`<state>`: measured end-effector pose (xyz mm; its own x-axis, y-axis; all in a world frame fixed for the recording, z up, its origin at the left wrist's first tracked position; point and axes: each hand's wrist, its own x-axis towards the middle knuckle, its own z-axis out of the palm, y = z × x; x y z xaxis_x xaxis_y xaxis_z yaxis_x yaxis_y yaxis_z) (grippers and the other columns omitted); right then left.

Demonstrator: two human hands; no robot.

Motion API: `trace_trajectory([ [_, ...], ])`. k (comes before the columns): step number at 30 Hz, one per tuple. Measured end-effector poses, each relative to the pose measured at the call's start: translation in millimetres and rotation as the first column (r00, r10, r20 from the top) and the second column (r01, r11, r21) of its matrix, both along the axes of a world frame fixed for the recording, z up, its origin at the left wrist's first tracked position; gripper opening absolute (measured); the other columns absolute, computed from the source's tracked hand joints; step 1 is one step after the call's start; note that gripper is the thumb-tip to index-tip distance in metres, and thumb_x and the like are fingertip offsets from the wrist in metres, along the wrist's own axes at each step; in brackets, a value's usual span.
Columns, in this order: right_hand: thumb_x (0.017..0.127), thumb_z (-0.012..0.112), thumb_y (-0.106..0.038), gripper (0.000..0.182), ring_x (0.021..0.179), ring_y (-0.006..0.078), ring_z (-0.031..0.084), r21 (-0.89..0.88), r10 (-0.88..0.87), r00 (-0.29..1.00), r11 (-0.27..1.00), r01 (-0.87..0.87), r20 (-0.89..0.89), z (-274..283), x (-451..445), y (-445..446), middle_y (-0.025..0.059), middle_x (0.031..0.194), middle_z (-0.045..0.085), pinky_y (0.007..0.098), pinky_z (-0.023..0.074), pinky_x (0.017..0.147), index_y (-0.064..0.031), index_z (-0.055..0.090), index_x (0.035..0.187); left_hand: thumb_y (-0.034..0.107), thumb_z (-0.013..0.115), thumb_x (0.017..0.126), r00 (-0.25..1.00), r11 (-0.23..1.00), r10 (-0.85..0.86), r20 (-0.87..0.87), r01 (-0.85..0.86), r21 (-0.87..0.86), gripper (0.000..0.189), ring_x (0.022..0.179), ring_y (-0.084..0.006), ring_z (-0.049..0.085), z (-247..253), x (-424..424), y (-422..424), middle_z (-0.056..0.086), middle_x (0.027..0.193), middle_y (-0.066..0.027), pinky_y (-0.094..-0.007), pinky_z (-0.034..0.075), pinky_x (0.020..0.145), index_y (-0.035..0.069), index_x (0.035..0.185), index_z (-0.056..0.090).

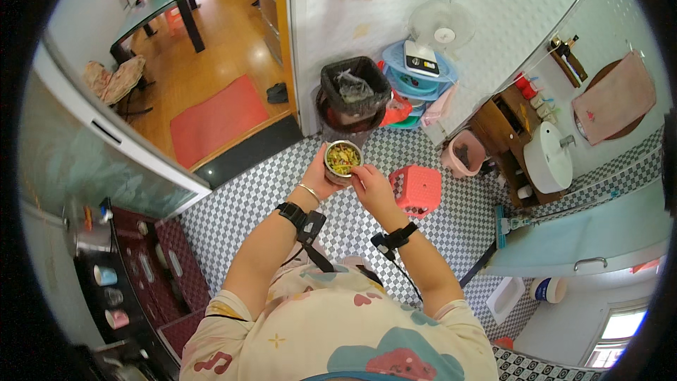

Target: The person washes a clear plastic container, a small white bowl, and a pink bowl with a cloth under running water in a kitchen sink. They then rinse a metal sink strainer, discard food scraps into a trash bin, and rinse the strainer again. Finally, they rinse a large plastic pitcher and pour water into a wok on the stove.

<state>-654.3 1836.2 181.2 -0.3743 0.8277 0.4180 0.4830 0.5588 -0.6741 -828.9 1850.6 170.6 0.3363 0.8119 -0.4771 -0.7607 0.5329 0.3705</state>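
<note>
A small round metal bowl [329,170] holds chopped food [344,159] in yellow, green and reddish-brown bits. My left hand [318,175] grips it around its left side and underneath. At the bowl's lower right rim, my right hand [370,179] has its thumb and fingertips closed on the edge. Just beyond the bowl stands a bin with a black liner [365,71], with crumpled clear plastic [353,86] in its mouth. This bin sits on or in another dark-lined bin [338,120]; their exact contact is hidden.
A red plastic stool [426,188] stands right of my hands, near a pink bucket [464,152]. A blue tiered rack [404,84] carries a white scale [421,58] by the wall. A raised dark threshold [254,151] crosses the doorway. Dark red cabinets [182,254] line the left.
</note>
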Motion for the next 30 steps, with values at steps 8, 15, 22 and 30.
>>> trace_trajectory([
  [8, 0.088, 0.059, -0.013, 0.016, 0.080, 0.0308, 0.064, -0.015, -0.201, 0.965, 0.979, 0.201, -0.171, -27.0, -44.9, 191.4, 0.0140, 0.090, 0.063, 0.0380, 0.0507, 0.069, -0.0022, 0.061, 0.101, 0.052, 0.042, 0.096, 0.992, 0.989, -0.099, -0.080, 0.089, -0.119, 0.052, 0.112, -0.0270, 0.056, -1.8, -37.9, 212.3, 0.056, 0.125, -0.0082, -0.0451, 0.047, 0.093, 0.010, 0.123, 0.054],
  [15, 0.101, 0.043, -0.028, 0.029, 0.073, 0.0157, 0.063, -0.823, -0.638, 0.536, 0.519, -0.230, -0.552, -118.5, -65.6, 362.5, 0.0064, 0.083, 0.064, 0.0297, 0.0524, 0.068, -0.0042, 0.055, 0.111, 0.051, 0.046, 0.095, 0.947, 0.987, 0.030, -0.321, -0.080, -0.141, 0.049, 0.106, -0.0294, 0.059, -66.2, -67.1, 360.1, 0.060, 0.118, -0.0078, -0.0470, 0.047, 0.089, 0.010, 0.122, 0.054],
  [22, 0.102, 0.038, -0.033, 0.026, 0.073, 0.0165, 0.060, -0.784, -0.914, 0.179, 0.198, -0.589, -0.365, -195.0, -56.5, 420.5, 0.0059, 0.083, 0.061, 0.0332, 0.0532, 0.069, -0.0113, 0.052, 0.106, 0.053, 0.047, 0.093, 0.945, 0.950, -0.172, -0.278, 0.085, -0.300, 0.045, 0.094, -0.0289, 0.062, -119.3, -84.7, 429.2, 0.064, 0.104, -0.0049, -0.0482, 0.049, 0.084, 0.012, 0.107, 0.060],
  [30, 0.100, 0.040, -0.029, 0.023, 0.069, 0.0189, 0.062, -0.924, -0.966, 0.197, 0.087, -0.372, -0.170, -211.5, -51.6, 413.5, 0.0086, 0.084, 0.063, 0.0337, 0.0550, 0.064, -0.0094, 0.051, 0.108, 0.053, 0.046, 0.093, 0.864, 0.875, -0.384, -0.327, 0.227, -0.428, 0.042, 0.098, -0.0279, 0.061, -148.5, -66.5, 473.3, 0.063, 0.102, -0.0035, -0.0480, 0.048, 0.086, 0.016, 0.107, 0.060],
])
